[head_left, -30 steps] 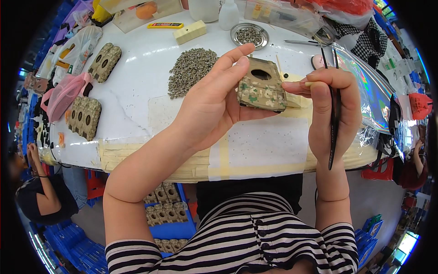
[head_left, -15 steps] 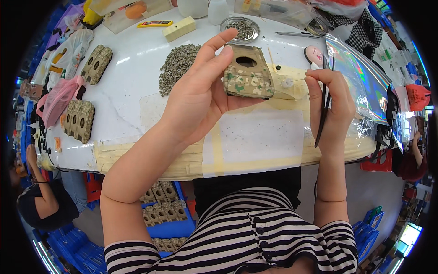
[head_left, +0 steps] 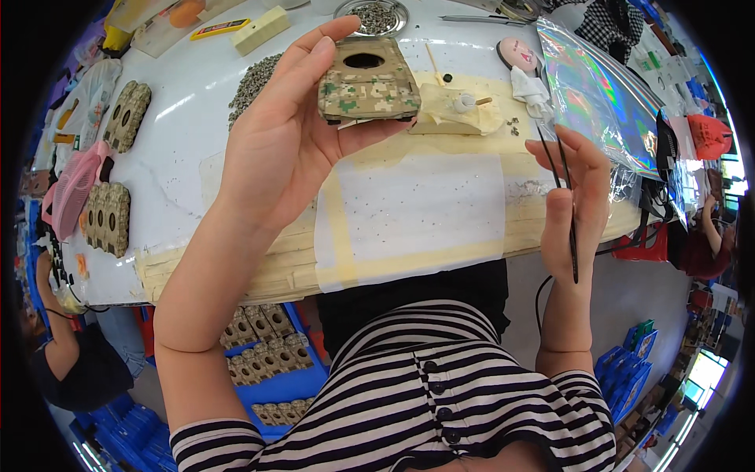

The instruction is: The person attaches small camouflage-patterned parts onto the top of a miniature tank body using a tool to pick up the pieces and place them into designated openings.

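Note:
A camouflage toy tank hull with a round hole in its top rests in my left hand. The fingers and thumb hold it by its left side and from below. My right hand is curled around black tweezers, whose prongs stand apart and point away from me. Beyond that hand are a few tiny metal bits and a crumpled white cloth. On a tape-covered block sits a small whitish cup, with a short stick lying across it.
Small metal parts lie in a pile and in a round dish. Camouflage hulls stand at the left; more fill a blue crate under the table. A shiny film bag lies right. People sit on both sides.
My right hand has let go of the thin stick at the cup and drawn back toward me, keeping the tweezers. The view has shifted, so the hull appears further left and higher.

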A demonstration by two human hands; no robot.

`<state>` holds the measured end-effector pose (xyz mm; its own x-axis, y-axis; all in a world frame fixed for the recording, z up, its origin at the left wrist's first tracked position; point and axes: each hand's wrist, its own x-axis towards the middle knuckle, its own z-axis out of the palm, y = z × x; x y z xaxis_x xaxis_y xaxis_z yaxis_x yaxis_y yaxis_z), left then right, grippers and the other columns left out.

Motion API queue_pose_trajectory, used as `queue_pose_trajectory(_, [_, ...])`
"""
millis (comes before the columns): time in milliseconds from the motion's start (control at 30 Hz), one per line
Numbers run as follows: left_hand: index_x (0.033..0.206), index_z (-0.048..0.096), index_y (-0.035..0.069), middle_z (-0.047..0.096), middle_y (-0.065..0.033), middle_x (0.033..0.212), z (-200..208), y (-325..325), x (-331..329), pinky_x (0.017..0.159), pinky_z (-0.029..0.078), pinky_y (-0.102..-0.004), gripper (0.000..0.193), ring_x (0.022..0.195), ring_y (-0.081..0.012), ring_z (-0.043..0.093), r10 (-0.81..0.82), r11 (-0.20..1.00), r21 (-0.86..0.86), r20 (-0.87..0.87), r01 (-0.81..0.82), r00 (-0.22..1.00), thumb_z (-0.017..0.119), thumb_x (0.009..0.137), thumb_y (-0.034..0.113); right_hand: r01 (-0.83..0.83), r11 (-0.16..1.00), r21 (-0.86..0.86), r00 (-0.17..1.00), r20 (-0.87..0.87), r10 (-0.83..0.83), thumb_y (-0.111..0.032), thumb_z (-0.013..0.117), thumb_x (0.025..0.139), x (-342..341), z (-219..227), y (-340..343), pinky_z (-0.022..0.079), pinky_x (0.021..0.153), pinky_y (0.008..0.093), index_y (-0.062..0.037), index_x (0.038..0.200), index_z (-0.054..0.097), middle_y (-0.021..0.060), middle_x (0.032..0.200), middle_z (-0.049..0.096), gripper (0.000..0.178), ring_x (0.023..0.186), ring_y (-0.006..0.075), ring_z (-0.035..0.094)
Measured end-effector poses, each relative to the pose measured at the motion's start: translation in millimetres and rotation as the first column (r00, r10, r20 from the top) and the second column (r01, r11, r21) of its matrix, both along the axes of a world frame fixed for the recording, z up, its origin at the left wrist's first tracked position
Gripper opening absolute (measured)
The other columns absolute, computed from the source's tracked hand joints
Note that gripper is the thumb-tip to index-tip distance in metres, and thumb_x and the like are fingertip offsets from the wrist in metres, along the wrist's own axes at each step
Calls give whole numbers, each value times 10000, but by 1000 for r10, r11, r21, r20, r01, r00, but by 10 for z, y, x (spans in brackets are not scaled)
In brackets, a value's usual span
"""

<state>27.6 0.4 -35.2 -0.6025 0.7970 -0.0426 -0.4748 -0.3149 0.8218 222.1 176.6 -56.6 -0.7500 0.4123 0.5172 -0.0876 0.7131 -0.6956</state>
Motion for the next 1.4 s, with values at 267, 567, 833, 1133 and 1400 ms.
queue_pose_trajectory(267, [1367, 305, 37, 486, -233, 1242, -30, -7, -35, 953, 501, -399, 414, 1145, -380, 509, 6, 1000, 5, 52, -6, 999, 275, 1000, 226, -102, 986, 130, 994, 59, 95, -14, 721, 736, 235, -142, -90, 503, 690, 280, 22, 972, 630, 133, 895, 655, 255, 812, 225, 644])
queue_pose_trajectory(567, [1371, 305, 35, 480, -239, 1248, -34, -6, -72, 955, 499, -401, 415, 1153, -382, 502, -10, 1000, 18, 78, 8, 997, 273, 999, 215, -67, 989, 133, 998, 21, 65, -12, 729, 717, 136, -238, -122, 510, 653, 290, 6, 883, 607, 146, 881, 665, 206, 752, 248, 651])
queue_pose_trajectory(833, [1372, 300, 24, 474, -243, 1256, -36, -12, -74, 952, 501, -399, 418, 1151, -383, 503, -15, 1000, 9, 66, 14, 998, 268, 999, 210, -113, 968, 223, 994, 20, 112, -5, 732, 696, 108, -264, -96, 518, 643, 307, -10, 832, 582, 148, 860, 667, 203, 730, 264, 653])
queue_pose_trajectory(1133, [1375, 294, 22, 461, -246, 1271, -28, 1, -61, 954, 499, -400, 423, 1154, -387, 498, -14, 1000, -13, 70, 15, 997, 255, 1000, 213, -116, 957, 265, 993, 19, 115, -14, 737, 687, 86, -253, -104, 524, 655, 321, -14, 824, 582, 146, 852, 665, 207, 730, 275, 653])
queue_pose_trajectory(1400, [1303, 356, 25, 504, -245, 1196, -66, -11, -78, 883, 533, -440, 386, 1087, -388, 547, -49, 997, 72, 198, 35, 979, 302, 989, 245, -94, 951, 293, 995, 17, 94, -18, 734, 699, 91, -265, -105, 520, 643, 316, -10, 826, 585, 147, 850, 666, 196, 722, 273, 652])
